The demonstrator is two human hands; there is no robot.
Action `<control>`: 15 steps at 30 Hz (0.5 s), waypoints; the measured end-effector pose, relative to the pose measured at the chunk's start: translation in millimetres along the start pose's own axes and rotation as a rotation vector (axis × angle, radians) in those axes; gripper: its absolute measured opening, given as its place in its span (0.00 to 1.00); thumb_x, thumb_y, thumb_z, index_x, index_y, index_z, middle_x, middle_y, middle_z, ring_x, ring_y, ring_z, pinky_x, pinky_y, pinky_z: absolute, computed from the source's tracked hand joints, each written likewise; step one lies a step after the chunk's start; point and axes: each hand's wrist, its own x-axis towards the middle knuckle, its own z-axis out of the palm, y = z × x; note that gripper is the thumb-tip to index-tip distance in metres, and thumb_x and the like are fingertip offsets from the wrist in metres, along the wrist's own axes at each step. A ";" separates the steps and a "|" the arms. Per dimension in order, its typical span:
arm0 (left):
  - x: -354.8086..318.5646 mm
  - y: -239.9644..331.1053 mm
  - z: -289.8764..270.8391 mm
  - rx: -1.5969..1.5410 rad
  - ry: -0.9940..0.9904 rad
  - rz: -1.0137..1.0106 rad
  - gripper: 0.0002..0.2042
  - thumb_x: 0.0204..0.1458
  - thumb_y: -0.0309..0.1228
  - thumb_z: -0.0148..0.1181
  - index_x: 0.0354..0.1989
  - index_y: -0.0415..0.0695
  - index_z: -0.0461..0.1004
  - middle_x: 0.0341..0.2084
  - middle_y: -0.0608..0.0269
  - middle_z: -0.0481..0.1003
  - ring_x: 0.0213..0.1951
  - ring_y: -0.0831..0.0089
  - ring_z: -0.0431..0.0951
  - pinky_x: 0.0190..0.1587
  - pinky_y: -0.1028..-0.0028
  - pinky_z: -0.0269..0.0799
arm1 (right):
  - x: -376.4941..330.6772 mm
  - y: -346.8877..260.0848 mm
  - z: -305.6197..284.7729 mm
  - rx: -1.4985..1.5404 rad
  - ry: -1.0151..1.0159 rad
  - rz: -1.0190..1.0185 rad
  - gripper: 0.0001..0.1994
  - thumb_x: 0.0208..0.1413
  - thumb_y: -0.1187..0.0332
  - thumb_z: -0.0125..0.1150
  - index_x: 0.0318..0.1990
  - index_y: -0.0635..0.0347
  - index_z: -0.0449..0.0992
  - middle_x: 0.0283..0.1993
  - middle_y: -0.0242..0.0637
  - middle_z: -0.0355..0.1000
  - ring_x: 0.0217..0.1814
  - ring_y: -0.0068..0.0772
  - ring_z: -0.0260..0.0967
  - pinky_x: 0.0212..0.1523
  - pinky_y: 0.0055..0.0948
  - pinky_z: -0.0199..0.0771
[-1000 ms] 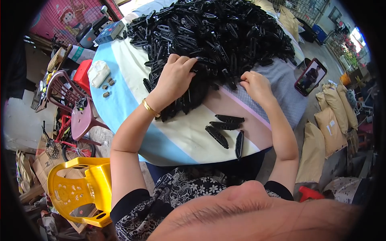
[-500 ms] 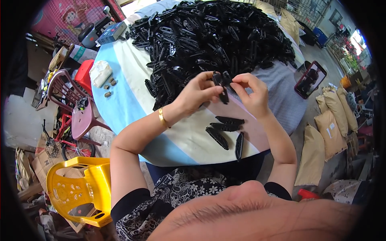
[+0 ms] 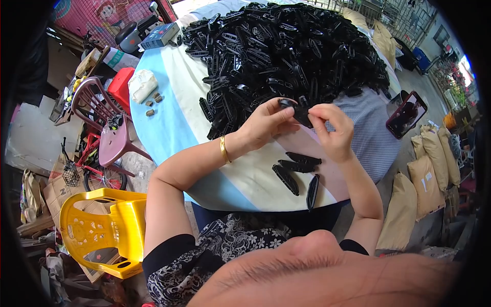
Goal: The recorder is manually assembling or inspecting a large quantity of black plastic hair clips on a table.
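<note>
My left hand (image 3: 268, 124) is closed on a long, dark black plastic piece (image 3: 302, 116), its thumb lying on top. On the other side my right hand (image 3: 335, 130) pinches the same piece, or a part against it, between thumb and fingertips; what exactly lies in the pinch is too small to tell. Both hands are above the table, just in front of a large pile of similar black plastic pieces (image 3: 286, 56). Several loose black pieces, slim and oval, lie nearer to me, among them a slotted black piece (image 3: 285, 179).
Striped cloth covers the round table (image 3: 169, 117). A white packet (image 3: 142, 86) with small brown blocks sits at its left, a box (image 3: 159, 36) behind. A phone (image 3: 406, 114) leans at the right edge. A yellow chair (image 3: 130, 225) stands left, paper sacks (image 3: 427, 184) right.
The black piece between my hands has turned from nearly upright to slanting, and the two hands now meet on it. The whole view has shifted slightly, so the table sits farther right.
</note>
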 end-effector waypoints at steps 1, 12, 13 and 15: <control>-0.7 3.3 1.7 -0.093 -0.027 -0.023 0.15 0.59 0.29 0.48 0.53 0.40 0.63 0.38 0.58 0.73 0.41 0.68 0.76 0.47 0.71 0.74 | 1.3 2.1 -2.1 0.068 -0.040 0.033 0.07 0.41 0.81 0.63 0.30 0.63 0.76 0.31 0.37 0.74 0.29 0.33 0.71 0.28 0.25 0.71; -1.1 10.0 -0.6 0.127 -0.097 -0.246 0.14 0.60 0.36 0.48 0.44 0.36 0.70 0.30 0.60 0.75 0.24 0.79 0.73 0.22 0.83 0.66 | 4.1 1.9 -3.1 -0.028 -0.177 -0.254 0.10 0.36 0.82 0.63 0.29 0.60 0.77 0.32 0.33 0.75 0.30 0.33 0.67 0.29 0.25 0.70; -0.2 10.8 -3.3 0.127 -0.097 -0.246 0.14 0.60 0.36 0.48 0.44 0.36 0.70 0.30 0.60 0.75 0.24 0.79 0.73 0.22 0.83 0.66 | 4.3 2.3 -3.4 -0.025 -0.194 -0.269 0.11 0.35 0.82 0.62 0.29 0.59 0.77 0.32 0.32 0.75 0.31 0.33 0.67 0.28 0.25 0.70; 1.9 13.3 -8.6 0.162 -0.175 -0.285 0.15 0.59 0.36 0.50 0.42 0.34 0.71 0.30 0.58 0.76 0.24 0.79 0.74 0.24 0.82 0.70 | 3.1 3.1 -4.2 -0.062 -0.216 -0.278 0.11 0.34 0.82 0.62 0.29 0.59 0.77 0.32 0.32 0.75 0.31 0.33 0.67 0.28 0.24 0.71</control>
